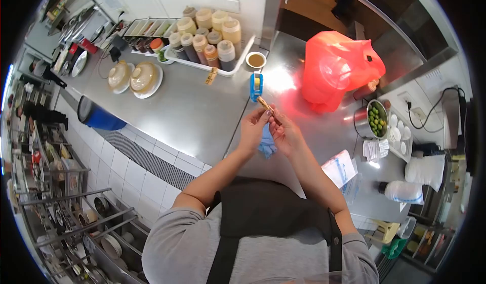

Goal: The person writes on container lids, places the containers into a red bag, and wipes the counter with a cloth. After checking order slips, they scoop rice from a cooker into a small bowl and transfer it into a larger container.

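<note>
My left hand [255, 127] and my right hand [283, 130] meet over the steel counter, fingertips pinched together. Between them is a small brown strip [264, 103], too small to name exactly. Just beyond it stands a blue tape dispenser [256, 92] with a yellowish roll. A crumpled light blue cloth [267, 144] lies below my hands, partly hidden by them. Another brown strip with dark marks [211, 76] lies at the edge of the white bottle tray [238, 70].
Squeeze bottles [231, 30] crowd the tray, beside a cup of brown sauce [256, 60]. To the right are a red plastic bag [329, 71], a pot of green limes [377, 119] and paper packets [338, 167]. Two covered plates [147, 80] stand left; people [43, 114] are far left.
</note>
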Demonstrator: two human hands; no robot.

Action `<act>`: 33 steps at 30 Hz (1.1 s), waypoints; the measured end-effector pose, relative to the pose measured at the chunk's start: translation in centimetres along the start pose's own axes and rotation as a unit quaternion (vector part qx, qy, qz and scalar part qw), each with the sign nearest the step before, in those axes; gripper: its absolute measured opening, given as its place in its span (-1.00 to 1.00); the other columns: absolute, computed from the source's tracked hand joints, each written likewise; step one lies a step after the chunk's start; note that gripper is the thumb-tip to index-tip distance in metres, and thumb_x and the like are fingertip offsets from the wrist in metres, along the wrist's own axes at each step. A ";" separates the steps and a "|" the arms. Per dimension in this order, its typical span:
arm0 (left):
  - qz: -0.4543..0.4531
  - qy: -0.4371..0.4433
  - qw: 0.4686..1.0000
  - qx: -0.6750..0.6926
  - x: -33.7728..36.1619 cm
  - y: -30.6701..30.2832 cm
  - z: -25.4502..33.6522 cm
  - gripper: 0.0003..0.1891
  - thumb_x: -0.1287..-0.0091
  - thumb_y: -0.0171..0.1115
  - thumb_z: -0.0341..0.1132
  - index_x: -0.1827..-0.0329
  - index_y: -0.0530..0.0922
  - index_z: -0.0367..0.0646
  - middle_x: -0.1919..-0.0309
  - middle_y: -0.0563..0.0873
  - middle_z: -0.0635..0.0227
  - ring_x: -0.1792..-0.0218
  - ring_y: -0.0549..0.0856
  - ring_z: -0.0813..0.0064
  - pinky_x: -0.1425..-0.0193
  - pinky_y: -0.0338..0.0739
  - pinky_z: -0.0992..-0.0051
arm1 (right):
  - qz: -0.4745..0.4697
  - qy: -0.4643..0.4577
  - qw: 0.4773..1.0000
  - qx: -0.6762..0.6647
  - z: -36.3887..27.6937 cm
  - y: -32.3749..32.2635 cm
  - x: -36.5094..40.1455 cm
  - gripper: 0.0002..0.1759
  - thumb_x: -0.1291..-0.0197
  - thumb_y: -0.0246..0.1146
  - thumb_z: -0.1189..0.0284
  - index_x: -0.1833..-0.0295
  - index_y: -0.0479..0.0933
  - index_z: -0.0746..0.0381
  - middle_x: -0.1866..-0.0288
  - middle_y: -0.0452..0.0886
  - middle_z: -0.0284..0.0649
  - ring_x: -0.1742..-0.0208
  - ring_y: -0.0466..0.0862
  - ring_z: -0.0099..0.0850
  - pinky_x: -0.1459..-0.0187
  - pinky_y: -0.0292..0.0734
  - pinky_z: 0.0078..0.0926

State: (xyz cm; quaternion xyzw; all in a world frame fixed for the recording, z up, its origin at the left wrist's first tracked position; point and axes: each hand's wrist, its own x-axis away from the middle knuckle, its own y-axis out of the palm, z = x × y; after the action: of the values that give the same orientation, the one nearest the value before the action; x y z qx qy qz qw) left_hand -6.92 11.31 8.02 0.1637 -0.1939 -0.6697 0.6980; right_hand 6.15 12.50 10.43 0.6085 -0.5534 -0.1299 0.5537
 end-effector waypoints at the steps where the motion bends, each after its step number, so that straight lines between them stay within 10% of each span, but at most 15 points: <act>1: 0.012 -0.020 1.000 -0.016 0.1 -0.5 0.7 -0.68 -0.54 0.17 -0.29 -0.25 0.58 -0.24 0.00 0.75 0.30 0.04 0.71 0.52 -0.14 0.59 0.47 | 0.008 0.001 0.999 0.046 0.7 -0.2 -0.4 -0.86 -0.40 0.28 0.45 0.02 0.62 0.27 0.20 0.71 -0.22 0.21 0.72 -0.47 0.12 0.70 -0.62; 5: 0.101 -0.020 0.993 0.054 -1.2 -3.9 3.1 -0.69 -0.54 0.16 -0.32 -0.25 0.55 -0.25 0.05 0.75 0.25 0.14 0.72 0.52 -0.11 0.63 0.48 | 0.010 -0.026 0.935 0.354 1.9 -1.4 -3.9 -0.71 -0.39 0.30 0.39 -0.12 0.57 0.31 0.06 0.68 -0.17 0.15 0.71 -0.41 0.06 0.66 -0.45; 9: 0.214 0.105 0.968 -0.082 -5.0 -13.0 6.3 -0.70 -0.53 0.16 -0.35 -0.22 0.54 -0.31 0.14 0.74 0.25 0.19 0.72 0.49 -0.06 0.66 0.45 | 0.040 -0.179 0.664 0.725 1.6 -2.6 -8.9 -0.34 -0.23 0.43 0.30 -0.33 0.40 0.40 -0.36 0.44 0.10 -0.25 0.57 -0.10 -0.17 0.58 -0.15; 15: 0.176 -0.024 0.940 -0.290 -10.9 -21.8 7.7 -0.77 -0.45 0.21 -0.42 -0.06 0.67 -0.36 0.32 0.77 0.29 0.34 0.69 0.57 0.17 0.62 0.55 | 0.030 -0.238 0.383 0.892 1.1 2.0 -15.0 -0.04 0.03 0.55 0.36 -0.52 0.29 0.01 -0.66 -0.27 0.22 -0.49 0.18 0.38 -0.36 0.41 0.11; 19: 0.187 -0.040 0.908 -0.373 -13.2 -22.0 6.2 -0.81 -0.40 0.26 -0.42 0.05 0.74 -0.32 0.43 0.76 0.33 0.44 0.65 0.61 0.33 0.54 0.56 | -0.022 -0.237 0.463 0.854 0.8 -1.2 -18.2 -0.22 0.04 0.48 0.48 -0.37 0.42 -0.04 -0.61 -0.15 0.34 -0.34 0.41 0.39 -0.27 0.54 0.06; 33: 0.168 0.007 0.905 -0.390 -16.0 -22.9 4.7 -0.68 -0.38 0.34 -0.18 0.13 0.75 -0.34 0.46 0.74 0.38 0.47 0.63 0.59 0.34 0.52 0.53 | 0.084 -0.326 0.456 0.823 -6.4 -13.8 -3.0 -0.50 0.15 0.34 0.65 -0.02 0.52 0.15 -0.52 0.11 0.28 -0.34 0.41 0.29 -0.32 0.44 -0.03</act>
State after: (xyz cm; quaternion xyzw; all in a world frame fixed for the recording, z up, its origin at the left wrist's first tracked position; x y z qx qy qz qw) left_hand -29.64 26.25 0.08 -0.1521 0.0635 -0.5638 0.8093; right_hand 17.32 15.29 0.07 0.6445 -0.5917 0.2444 -0.4180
